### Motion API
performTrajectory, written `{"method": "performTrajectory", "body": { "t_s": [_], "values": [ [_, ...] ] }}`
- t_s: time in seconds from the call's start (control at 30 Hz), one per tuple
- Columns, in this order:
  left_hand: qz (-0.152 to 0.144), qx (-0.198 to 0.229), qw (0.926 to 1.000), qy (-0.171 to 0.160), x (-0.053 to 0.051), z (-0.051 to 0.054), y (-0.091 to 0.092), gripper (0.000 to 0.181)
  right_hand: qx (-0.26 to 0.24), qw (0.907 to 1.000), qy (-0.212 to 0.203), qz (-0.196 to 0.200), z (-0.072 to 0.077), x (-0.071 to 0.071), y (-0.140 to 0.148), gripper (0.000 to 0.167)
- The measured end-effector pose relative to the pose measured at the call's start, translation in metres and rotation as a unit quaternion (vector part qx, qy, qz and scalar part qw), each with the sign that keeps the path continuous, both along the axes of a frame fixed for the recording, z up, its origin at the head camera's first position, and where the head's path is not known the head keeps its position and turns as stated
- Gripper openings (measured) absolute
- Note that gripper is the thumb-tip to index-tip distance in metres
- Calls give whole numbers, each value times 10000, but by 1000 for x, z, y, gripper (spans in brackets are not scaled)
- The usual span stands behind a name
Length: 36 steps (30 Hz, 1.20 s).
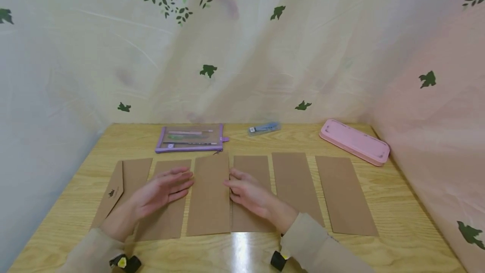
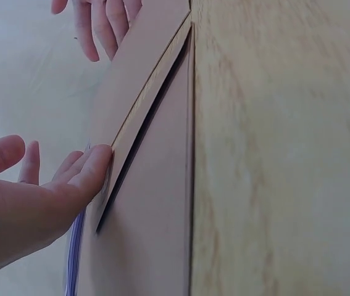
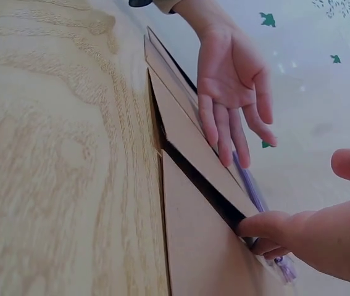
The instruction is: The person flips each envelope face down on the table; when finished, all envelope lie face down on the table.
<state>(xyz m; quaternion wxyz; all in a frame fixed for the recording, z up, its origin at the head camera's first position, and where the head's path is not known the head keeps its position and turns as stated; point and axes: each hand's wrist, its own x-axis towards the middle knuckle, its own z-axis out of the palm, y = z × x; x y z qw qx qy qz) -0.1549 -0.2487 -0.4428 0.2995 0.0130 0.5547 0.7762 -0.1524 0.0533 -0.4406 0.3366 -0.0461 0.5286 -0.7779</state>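
Several flat brown paper pieces lie in a row. My right hand [image 1: 251,193] rests its fingers against the right edge of the third piece from the left [image 1: 209,197]; this edge slightly overlaps the fourth piece [image 1: 251,218]. In the right wrist view the fingertips of my right hand [image 3: 310,231] touch a raised brown edge [image 3: 202,148], with a dark gap below and the thumb apart. My left hand [image 1: 163,191] is above the second piece [image 1: 163,222], fingers extended toward the third. The left wrist view has my left hand [image 2: 45,197] beside a brown edge, contact unclear.
The leftmost brown piece [image 1: 134,176] has a pointed flap with a dark print. Behind the row lie a purple-edged mesh pouch [image 1: 189,138] with pens, a small clear-blue packet [image 1: 264,128] and a pink case [image 1: 354,141]. Two more brown pieces [image 1: 297,184] [image 1: 346,197] lie to the right.
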Motion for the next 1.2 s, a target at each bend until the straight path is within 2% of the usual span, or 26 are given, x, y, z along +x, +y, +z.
{"method": "performTrajectory", "body": {
  "t_s": [0.27, 0.43, 0.53, 0.77, 0.93, 1.03, 1.1, 1.17, 1.2],
  "values": [
    [64, 140, 9999, 13, 1, -2, -2, 35, -137, 9999, 78, 58, -2, 0, 3, 77],
    [31, 149, 9999, 4, 2, 0, -4, 38, -66, 10000, 74, 14, -1, 0, 4, 79],
    [-72, 126, 9998, 105, 2, 8, -9, 35, -10, 9998, 185, 98, 3, 0, 4, 78],
    [-226, 13, 9989, 401, 1, 37, -30, 34, -53, 9973, 679, 282, 27, -8, -5, 72],
    [-12, -568, 9955, 759, -4, 49, -47, 33, -130, 9945, 946, 432, 42, -16, -15, 69],
    [159, -1296, 9851, 1118, -9, 50, -59, 37, -151, 9934, 1028, 490, 49, -21, -20, 67],
    [215, -1770, 9749, 1332, -12, 48, -67, 46, -175, 9933, 1026, 496, 50, -24, -25, 66],
    [241, -2085, 9664, 1481, -15, 43, -75, 57, -191, 9942, 969, 429, 46, -26, -32, 65],
    [284, -2126, 9658, 1457, -16, 39, -78, 60, -196, 9944, 948, 418, 43, -26, -36, 65]
  ]
}}
